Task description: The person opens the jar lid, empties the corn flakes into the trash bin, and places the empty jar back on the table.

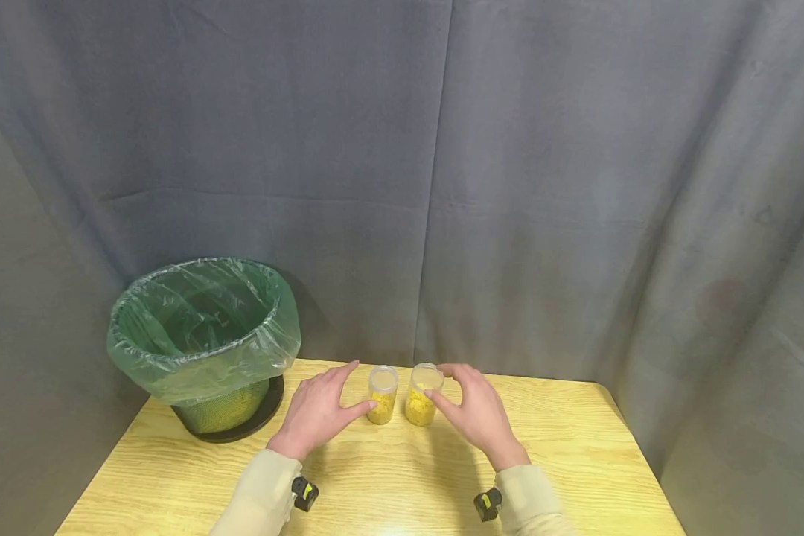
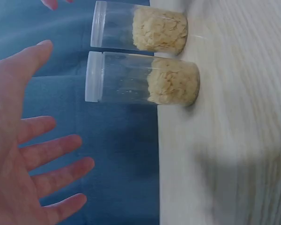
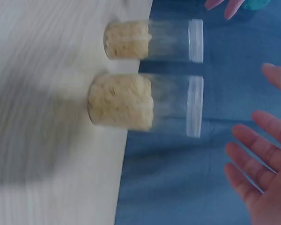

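Two clear lidded jars, each partly filled with yellow flakes, stand upright side by side on the table. My left hand (image 1: 319, 409) is beside the left jar (image 1: 383, 396), fingers spread and holding nothing. In the left wrist view a gap shows between that hand (image 2: 23, 154) and the nearer jar (image 2: 143, 78). Around the upper right side of the right jar (image 1: 423, 394) my right hand (image 1: 476, 409) is spread. The right wrist view shows its fingers (image 3: 253, 154) apart from the jar (image 3: 145, 103), with nothing held.
A bin (image 1: 224, 409) lined with a green plastic bag (image 1: 268, 350) stands at the table's left, on a dark round base (image 1: 257, 420). Grey curtains (image 1: 543, 223) hang behind and at both sides of the wooden table (image 1: 388, 484).
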Motion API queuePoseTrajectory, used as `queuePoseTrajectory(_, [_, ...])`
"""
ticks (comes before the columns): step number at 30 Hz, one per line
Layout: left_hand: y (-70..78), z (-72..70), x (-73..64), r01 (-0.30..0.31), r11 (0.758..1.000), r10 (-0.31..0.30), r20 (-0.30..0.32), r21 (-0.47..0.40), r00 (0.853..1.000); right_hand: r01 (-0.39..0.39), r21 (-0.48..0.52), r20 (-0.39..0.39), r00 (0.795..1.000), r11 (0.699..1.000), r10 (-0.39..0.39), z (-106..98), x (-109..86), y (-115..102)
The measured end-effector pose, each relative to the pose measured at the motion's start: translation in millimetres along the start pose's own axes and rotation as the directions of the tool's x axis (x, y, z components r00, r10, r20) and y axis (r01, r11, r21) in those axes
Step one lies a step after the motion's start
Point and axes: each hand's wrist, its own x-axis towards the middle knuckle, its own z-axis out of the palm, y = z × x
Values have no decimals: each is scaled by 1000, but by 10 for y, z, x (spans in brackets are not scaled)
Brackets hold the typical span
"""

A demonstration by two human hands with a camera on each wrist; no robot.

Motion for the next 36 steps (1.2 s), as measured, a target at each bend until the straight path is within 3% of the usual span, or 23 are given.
queuePoseTrajectory(6, [-37, 98, -44, 36, 999, -35, 24, -33, 999, 0, 116, 15, 1000, 993, -2, 183, -103, -92])
queuePoseTrajectory(11, [-70, 233, -79, 77, 994, -73, 50, -74, 996, -33, 216, 124, 992, 976, 7, 400, -193, -127])
queuePoseTrajectory(16, [-103, 356, -109, 117, 984, -105, 87, -136, 991, -122, 277, 257, 965, 953, 49, 649, -281, -148])
queuePoseTrajectory(19, [-129, 420, -126, 137, 979, -122, 105, -150, 987, -166, 291, 295, 952, 942, 77, 781, -314, -178])
queuePoseTrajectory(26, [-152, 471, -135, 160, 974, -144, 110, -160, 984, -185, 287, 274, 956, 940, 104, 981, -277, -227])
queuePoseTrajectory(36, [-194, 633, -41, 167, 961, -146, 107, -222, 983, -216, 286, 274, 952, 933, 136, 1059, -202, -219])
